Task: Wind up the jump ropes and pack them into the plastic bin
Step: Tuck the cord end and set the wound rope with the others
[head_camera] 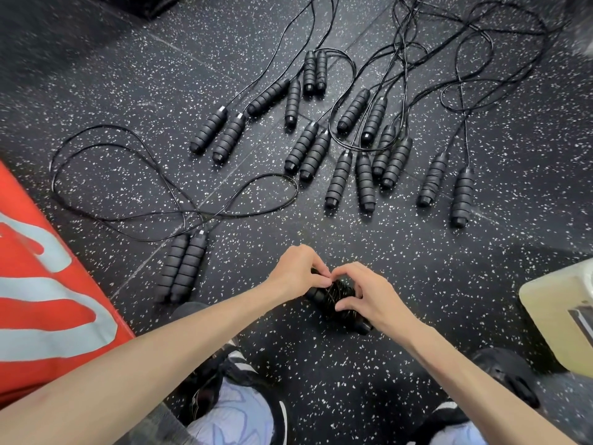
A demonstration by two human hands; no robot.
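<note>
Head view, looking down at the speckled black floor (pixel 106 101). My left hand (pixel 296 271) and right hand (pixel 369 290) meet over one wound jump rope (pixel 335 298), which sits low on the floor just in front of my knees. Both hands have fingers curled; the left pinches the bundle at its far end, the right grips it across the middle, with cord wrapped around the paired handles. My fingertips touch each other above the bundle and hide part of the wrapping.

Taking the wound jump rope as landmark: just to its left lies a loose rope with paired handles (pixel 184 268) side by side, its cord (pixel 128 175) looping away to the far left. Beyond the bundle, well apart, lies the pile of unwound ropes (pixel 340 146), handles scattered in pairs, cords tangled and running out past the top edge. Which cord belongs to which handle I cannot tell.

To the right of the bundle, at the frame edge, stands the plastic bin (pixel 558 309), pale and translucent, only partly in view; its contents are not visible. To the far left lies a red mat (pixel 41 284) with pale lettering. My shoes (pixel 244 409) show directly below the bundle.
</note>
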